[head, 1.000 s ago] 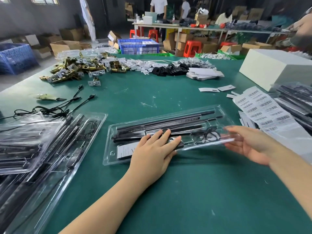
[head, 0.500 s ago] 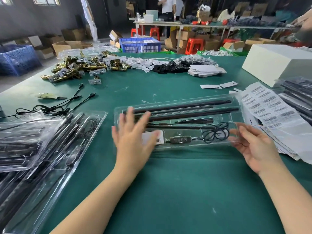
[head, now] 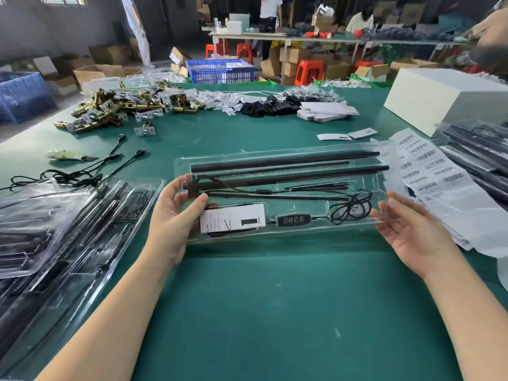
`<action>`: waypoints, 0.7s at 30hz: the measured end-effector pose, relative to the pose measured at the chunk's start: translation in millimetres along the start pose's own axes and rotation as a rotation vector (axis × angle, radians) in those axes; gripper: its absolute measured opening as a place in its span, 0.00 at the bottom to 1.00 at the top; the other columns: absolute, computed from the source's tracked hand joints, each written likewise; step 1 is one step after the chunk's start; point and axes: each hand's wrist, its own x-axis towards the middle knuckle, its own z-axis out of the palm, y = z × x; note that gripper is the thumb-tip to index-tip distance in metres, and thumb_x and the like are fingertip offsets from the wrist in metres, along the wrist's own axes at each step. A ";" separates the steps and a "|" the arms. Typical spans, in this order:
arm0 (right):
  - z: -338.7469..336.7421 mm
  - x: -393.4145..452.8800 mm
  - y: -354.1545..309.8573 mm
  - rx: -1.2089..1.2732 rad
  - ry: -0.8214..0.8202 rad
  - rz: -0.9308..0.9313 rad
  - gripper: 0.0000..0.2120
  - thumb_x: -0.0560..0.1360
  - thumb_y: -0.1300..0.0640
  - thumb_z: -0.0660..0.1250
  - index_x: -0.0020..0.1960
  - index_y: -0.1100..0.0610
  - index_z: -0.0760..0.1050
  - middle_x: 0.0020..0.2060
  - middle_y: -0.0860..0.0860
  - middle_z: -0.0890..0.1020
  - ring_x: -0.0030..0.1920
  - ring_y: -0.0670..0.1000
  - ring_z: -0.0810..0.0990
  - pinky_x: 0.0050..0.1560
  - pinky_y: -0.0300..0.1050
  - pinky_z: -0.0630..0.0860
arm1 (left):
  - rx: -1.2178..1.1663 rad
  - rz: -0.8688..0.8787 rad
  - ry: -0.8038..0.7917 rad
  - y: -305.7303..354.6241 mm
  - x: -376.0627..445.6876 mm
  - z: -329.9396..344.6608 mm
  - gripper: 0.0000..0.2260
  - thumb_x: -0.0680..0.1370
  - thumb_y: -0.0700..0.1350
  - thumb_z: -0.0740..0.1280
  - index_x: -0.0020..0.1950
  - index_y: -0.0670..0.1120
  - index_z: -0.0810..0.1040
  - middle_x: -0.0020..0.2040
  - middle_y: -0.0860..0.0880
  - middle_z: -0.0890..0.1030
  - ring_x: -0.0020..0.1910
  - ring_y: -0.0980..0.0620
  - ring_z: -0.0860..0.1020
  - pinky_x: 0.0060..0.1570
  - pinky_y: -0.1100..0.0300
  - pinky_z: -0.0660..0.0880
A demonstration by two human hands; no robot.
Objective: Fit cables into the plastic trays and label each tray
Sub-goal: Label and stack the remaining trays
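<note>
Since the frame half a second back, the left hand (head: 171,215) has turned from lying flat on top of the clear plastic tray (head: 283,158) to gripping its left end, thumb over the upper face and fingers curled behind the edge. The right hand (head: 412,232) meets the tray's right end with fingers nearly straight and the palm turned inward, pressing the edge rather than wrapping it. Between the two hands the tray is held just off the green table (head: 261,312), its face tilted toward the camera.

Inside the tray, two long black rods (head: 286,160) run along the far channels. Nearer the hands lie thinner black rods, a white card (head: 232,218) at the tray's left, a small black controller (head: 293,220) at its middle, and a coiled black cable (head: 350,206) in the right pocket.

To the tray's right lie sheets of barcode labels (head: 428,171), partly under its right end, and beyond them a stack of filled trays (head: 478,144) and a white box (head: 439,100). To the tray's left a pile of clear trays (head: 68,229) holds more black rods, with loose black cables (head: 82,171) just beyond that pile. Past the tray's far side lie brass latches (head: 118,108), white paper tags (head: 217,99), black plastic parts (head: 272,107) and a stack of white cards (head: 327,111).
</note>
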 end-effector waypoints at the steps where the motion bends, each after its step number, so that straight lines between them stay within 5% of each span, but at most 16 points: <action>1: -0.9 -0.5 -0.1 0.003 -0.013 0.014 0.07 0.78 0.63 0.64 0.50 0.55 0.79 0.35 0.48 0.84 0.37 0.47 0.85 0.38 0.37 0.81 | -0.004 0.020 -0.002 -0.1 0.0 -0.1 0.16 0.76 0.35 0.68 0.59 0.53 0.75 0.54 0.45 0.80 0.45 0.50 0.83 0.41 0.58 0.81; 7: -1.0 -1.9 -2.3 0.000 -0.062 0.073 0.07 0.79 0.62 0.62 0.49 0.55 0.78 0.37 0.48 0.82 0.40 0.46 0.84 0.41 0.36 0.81 | -0.018 0.082 -0.005 -2.8 0.7 -2.3 0.17 0.76 0.35 0.68 0.58 0.55 0.76 0.52 0.50 0.81 0.52 0.44 0.81 0.44 0.55 0.82; 21: 1.0 1.4 1.4 -0.108 0.053 -0.030 0.12 0.78 0.69 0.61 0.43 0.54 0.73 0.27 0.48 0.80 0.30 0.47 0.82 0.36 0.38 0.80 | -0.012 0.105 -0.023 -6.0 -0.6 -3.1 0.19 0.76 0.35 0.68 0.63 0.52 0.74 0.50 0.51 0.81 0.44 0.48 0.84 0.38 0.57 0.81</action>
